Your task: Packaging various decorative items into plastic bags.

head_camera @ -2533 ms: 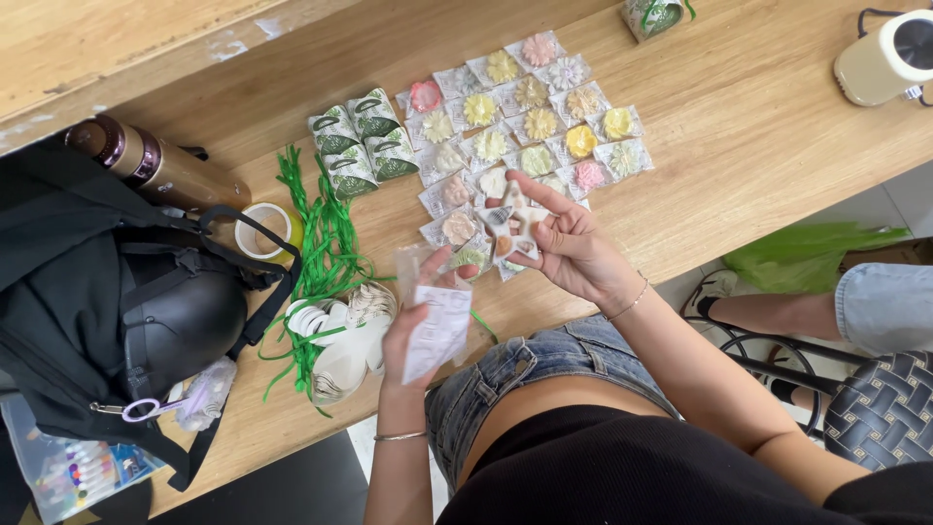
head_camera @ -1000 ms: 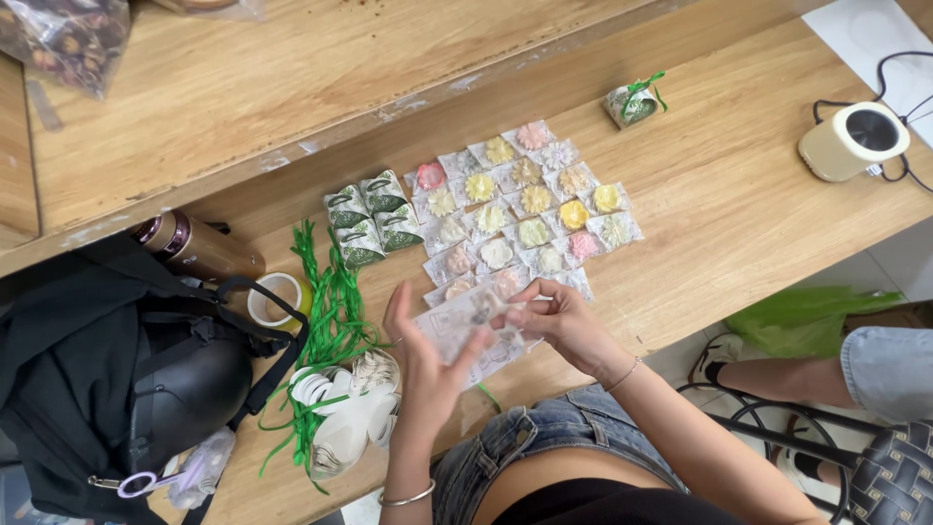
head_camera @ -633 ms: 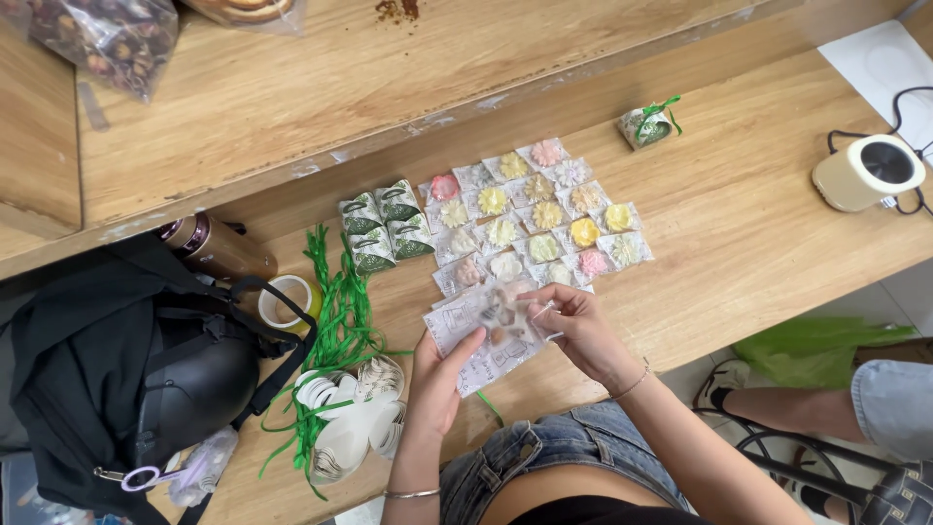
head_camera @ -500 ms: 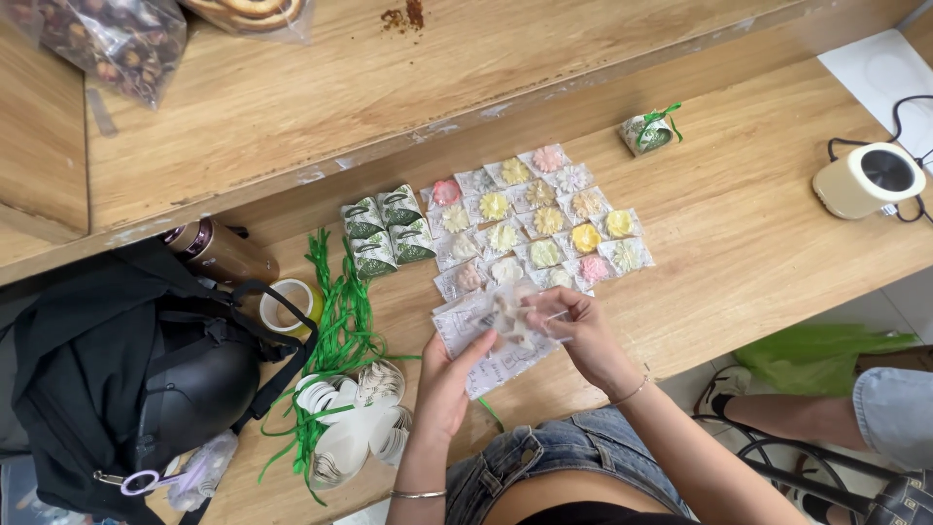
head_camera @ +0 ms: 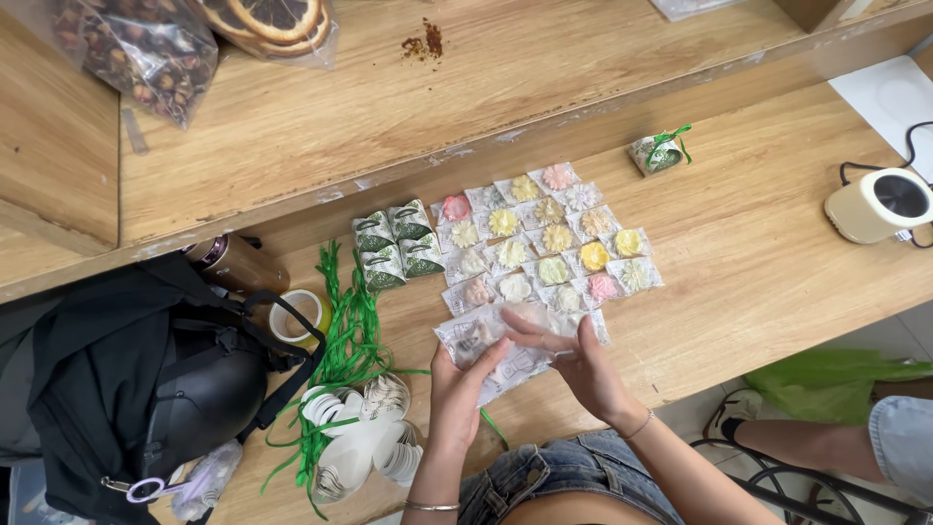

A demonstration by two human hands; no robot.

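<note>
Left hand (head_camera: 457, 379) and right hand (head_camera: 581, 358) pinch a clear pouch (head_camera: 491, 352); fumbling could scatter the wrapped sweets (head_camera: 544, 243) just beyond.

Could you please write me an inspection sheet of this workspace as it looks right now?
Surface: wooden table below a raised wooden shelf.
Job's things: clear bag held in both hands; grid of wrapped flower-shaped sweets beside it.
Clutter: green packets, green ribbon strands, white paper cutouts, tape roll, black backpack, bottle, tied green parcel.
Hands: left hand and right hand both grip the bag.
Cables: black cord at a cream device.
Surroundings: dried fruit bags on the shelf; another person's leg at right.
</note>
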